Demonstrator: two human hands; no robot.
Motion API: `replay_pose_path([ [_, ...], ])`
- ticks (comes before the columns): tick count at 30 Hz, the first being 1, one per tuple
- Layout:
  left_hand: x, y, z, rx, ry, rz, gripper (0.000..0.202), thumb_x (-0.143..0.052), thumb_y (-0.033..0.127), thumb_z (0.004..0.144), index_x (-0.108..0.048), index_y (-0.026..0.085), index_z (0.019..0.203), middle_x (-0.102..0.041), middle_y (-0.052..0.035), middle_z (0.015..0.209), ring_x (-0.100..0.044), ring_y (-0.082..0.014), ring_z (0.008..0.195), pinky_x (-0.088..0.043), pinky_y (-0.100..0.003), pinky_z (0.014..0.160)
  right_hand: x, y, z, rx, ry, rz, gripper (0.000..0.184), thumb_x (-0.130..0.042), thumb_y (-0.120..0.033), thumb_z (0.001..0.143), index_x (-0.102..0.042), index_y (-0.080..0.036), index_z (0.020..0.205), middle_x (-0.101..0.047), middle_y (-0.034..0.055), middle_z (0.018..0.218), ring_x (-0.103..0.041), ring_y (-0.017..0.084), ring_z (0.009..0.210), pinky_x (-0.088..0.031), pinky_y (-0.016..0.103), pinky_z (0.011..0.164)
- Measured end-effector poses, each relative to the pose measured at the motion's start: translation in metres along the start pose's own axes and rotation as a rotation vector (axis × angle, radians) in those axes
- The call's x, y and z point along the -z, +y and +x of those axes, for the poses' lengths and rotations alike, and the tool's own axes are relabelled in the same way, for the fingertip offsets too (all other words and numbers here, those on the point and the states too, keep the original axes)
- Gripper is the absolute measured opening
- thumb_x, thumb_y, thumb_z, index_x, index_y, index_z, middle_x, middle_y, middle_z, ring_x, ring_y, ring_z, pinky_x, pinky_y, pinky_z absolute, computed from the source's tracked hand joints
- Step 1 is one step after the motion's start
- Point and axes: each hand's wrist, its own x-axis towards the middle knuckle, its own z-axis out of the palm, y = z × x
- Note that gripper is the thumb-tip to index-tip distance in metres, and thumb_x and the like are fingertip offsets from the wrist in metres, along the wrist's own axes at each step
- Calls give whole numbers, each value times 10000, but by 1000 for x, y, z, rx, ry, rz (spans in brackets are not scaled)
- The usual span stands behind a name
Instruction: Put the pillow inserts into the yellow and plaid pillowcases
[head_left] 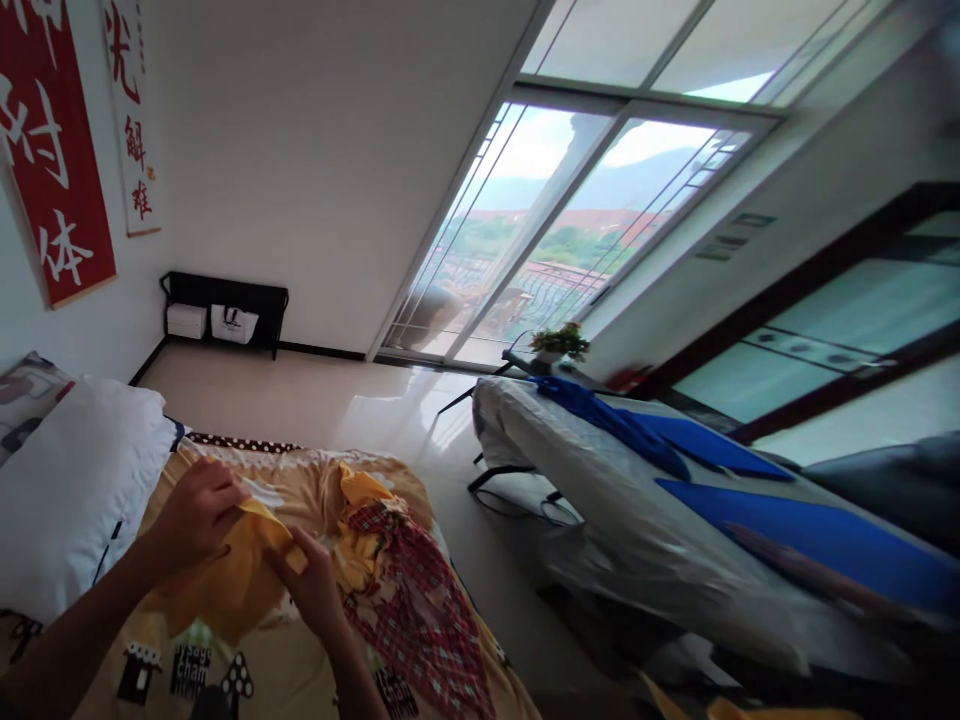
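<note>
My left hand (196,520) and my right hand (315,585) both pinch a yellow cloth (244,575) over the bed (300,660). The left hand grips its upper edge, the right hand its nearer edge, fingers closed on the fabric. Beside the right hand lies a red plaid garment (416,590) with more yellow fabric (360,525) bunched next to it. The bedcover is tan with cartoon prints.
A white pillow (71,490) lies at the bed's left. To the right stands an ironing board (630,500) with a silver cover and a blue garment (750,500) on it. Beyond are a potted plant (561,343), a black low shelf (225,310), glass balcony doors (555,240) and shiny floor (360,400).
</note>
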Motion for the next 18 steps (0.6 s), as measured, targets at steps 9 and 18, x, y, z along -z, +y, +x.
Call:
replay_pose_path([
  [9, 62, -47, -42, 151, 400, 228, 122, -601, 241, 922, -686, 184, 856, -577, 25, 647, -518, -118, 635, -429, -236, 632, 15, 113, -49, -201, -65, -276, 373, -578, -436, 765, -578, -197, 478, -591, 27, 546, -468, 147, 554, -332, 272, 570],
  [18, 87, -85, -95, 201, 516, 515, 190, -606, 317, 923, -706, 207, 806, -680, 24, 658, -582, -114, 609, -454, -241, 665, 70, 131, -51, -190, 79, -332, 492, -447, -592, 835, -642, -216, 584, -686, 85, 665, -609, 218, 674, -453, 315, 667],
])
